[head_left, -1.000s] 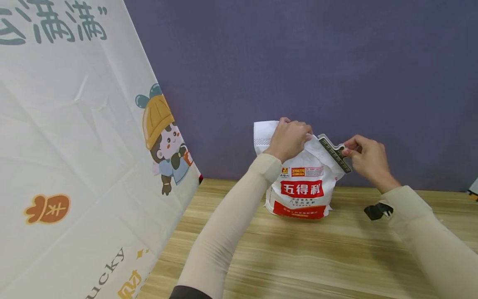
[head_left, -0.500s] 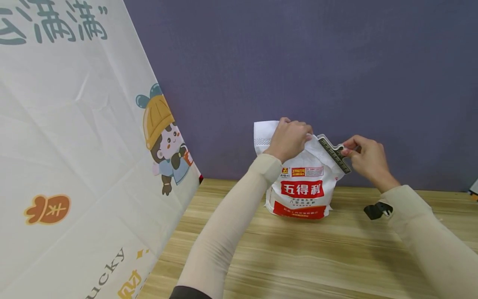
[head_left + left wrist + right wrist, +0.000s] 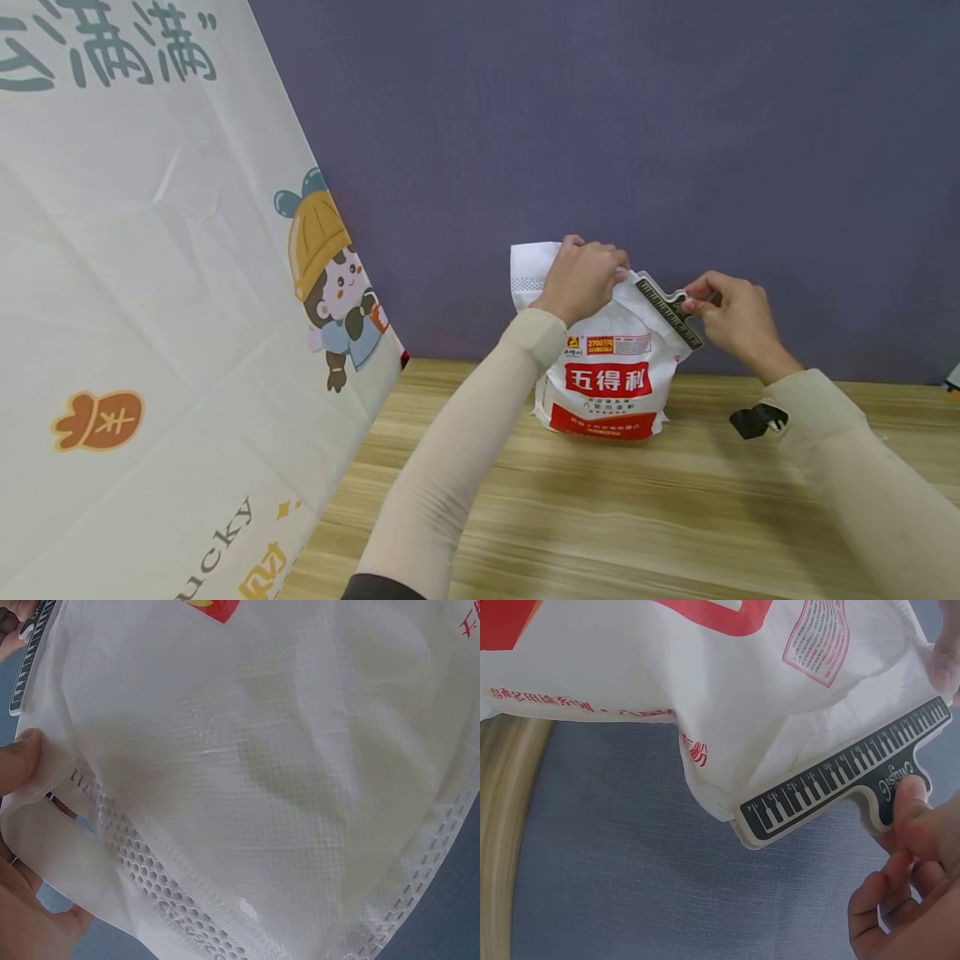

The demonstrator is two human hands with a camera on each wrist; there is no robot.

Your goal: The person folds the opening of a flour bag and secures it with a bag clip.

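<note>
A white flour bag with red printed labels stands on the wooden table, close to the dark wall. My left hand grips its gathered top edge; in the left wrist view the thumb presses the white cloth, with fingers behind it. My right hand pinches the handle of a wide bag clip patterned with piano keys. In the right wrist view the clip lies slanted along the bag's upper right edge, its long bar over the white material. The thumb rests on the clip's handle.
A small black object lies on the wooden table by the right sleeve. A white printed sheet hangs at the left, and a dark blue-grey wall rises behind. A white-and-dark item shows at the right edge.
The clip and my right hand have shifted slightly left, toward the bag. My left hand keeps its grip on the bag's top, nearly still.
</note>
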